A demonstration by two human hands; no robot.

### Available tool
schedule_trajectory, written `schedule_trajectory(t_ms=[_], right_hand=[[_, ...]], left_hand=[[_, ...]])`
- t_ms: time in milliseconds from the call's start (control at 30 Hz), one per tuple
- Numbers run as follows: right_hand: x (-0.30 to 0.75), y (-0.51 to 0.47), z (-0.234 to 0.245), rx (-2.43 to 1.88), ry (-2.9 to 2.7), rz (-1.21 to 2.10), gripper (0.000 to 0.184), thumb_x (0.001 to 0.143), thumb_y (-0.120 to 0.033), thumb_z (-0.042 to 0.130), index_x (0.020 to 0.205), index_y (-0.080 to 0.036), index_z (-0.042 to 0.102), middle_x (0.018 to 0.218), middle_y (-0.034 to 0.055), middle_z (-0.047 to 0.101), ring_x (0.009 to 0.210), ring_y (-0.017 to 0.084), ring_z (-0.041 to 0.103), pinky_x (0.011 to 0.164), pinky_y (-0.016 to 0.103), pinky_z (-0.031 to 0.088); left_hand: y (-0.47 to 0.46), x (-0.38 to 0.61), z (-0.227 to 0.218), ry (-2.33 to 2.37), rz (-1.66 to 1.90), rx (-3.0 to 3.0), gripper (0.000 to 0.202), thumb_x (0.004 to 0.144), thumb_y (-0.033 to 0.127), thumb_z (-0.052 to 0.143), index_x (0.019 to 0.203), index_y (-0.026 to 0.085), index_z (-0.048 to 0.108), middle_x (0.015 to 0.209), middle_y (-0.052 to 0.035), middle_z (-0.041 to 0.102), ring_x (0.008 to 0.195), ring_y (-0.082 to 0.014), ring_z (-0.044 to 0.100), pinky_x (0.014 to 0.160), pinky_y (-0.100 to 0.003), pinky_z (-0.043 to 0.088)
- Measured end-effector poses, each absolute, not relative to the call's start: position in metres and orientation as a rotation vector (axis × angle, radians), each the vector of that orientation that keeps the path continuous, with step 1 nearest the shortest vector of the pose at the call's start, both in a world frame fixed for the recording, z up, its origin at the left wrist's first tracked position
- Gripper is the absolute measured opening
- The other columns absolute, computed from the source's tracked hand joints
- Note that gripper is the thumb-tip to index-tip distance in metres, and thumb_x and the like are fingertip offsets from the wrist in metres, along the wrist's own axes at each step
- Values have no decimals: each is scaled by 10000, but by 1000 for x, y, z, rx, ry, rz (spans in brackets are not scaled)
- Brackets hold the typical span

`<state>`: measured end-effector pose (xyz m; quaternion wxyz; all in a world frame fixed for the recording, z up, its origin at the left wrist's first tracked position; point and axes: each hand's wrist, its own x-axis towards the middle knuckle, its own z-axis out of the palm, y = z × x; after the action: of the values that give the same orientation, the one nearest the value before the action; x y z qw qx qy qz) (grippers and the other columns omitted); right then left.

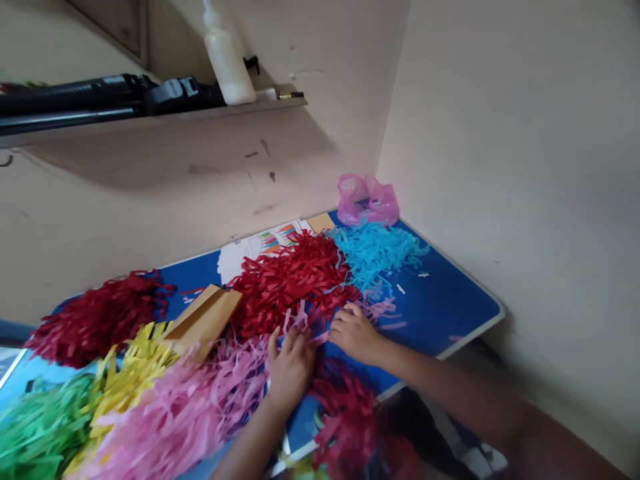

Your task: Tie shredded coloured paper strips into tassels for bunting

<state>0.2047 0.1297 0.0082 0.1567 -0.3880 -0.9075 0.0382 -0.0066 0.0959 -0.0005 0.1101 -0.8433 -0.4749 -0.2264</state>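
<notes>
A fringed strip of pink tissue paper (321, 339) stretches across the blue table between my two hands. Its loose cut ends stick out above my left hand (291, 365), whose fingers are bent down on the strip's left end. My right hand (357, 335) pinches the other end with curled fingers, and lilac fringe ends (383, 310) fan out beyond it. Just behind both hands lies a heap of red paper fringe (295, 280). To the left of my left hand spreads a large pile of pink fringe (190, 407). My fingertips are partly hidden.
Bright blue fringe (377, 252) and a pink plastic bag (367, 200) occupy the table's far corner. Leftward are a brown cardboard piece (205, 320), yellow fringe (133, 373), green fringe (47, 420) and dark red fringe (103, 317). A wall shelf (165, 120) holds a white bottle (229, 63).
</notes>
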Motion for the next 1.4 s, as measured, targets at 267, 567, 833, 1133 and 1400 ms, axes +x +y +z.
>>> schedule_trajectory(t_ms=[267,567,833,1133,1400], right_hand=[[226,139,-2,-1297,-2438,330,87,891,-325,672,867,-265,731,904,-9,723,928,185,543,870,371,275],[217,147,4,-1429,-2415,411,141,872,-291,654,758,-242,720,796,-8,702,848,188,529,811,356,273],[210,146,13,-1444,-2461,302,100,856,-255,651,779,-199,679,871,40,691,907,219,512,853,396,277],[211,138,11,-881,-2660,-133,156,958,-191,541,897,-215,683,904,15,702,996,203,495,972,443,254],[203,141,9,-880,-2751,-120,191,944,-160,525,839,-181,682,875,44,692,963,215,502,984,454,268]], left_hand=[[95,-28,-1,-1620,-839,-2574,216,913,277,573,788,306,747,764,17,732,873,-221,615,1017,-504,230],[101,-17,17,-1999,-597,-2596,180,869,363,620,765,288,747,826,-8,740,932,-259,614,947,-504,295],[108,-12,24,-1977,-519,-2598,74,819,303,679,856,296,742,897,-20,736,952,-280,599,917,-513,339],[98,-4,13,-1486,-557,-2624,130,839,219,630,893,282,730,906,-11,730,1025,-273,593,1081,-566,196],[104,-6,13,-1527,-593,-2651,140,857,263,625,936,298,735,873,-13,736,976,-252,608,1072,-562,206]])
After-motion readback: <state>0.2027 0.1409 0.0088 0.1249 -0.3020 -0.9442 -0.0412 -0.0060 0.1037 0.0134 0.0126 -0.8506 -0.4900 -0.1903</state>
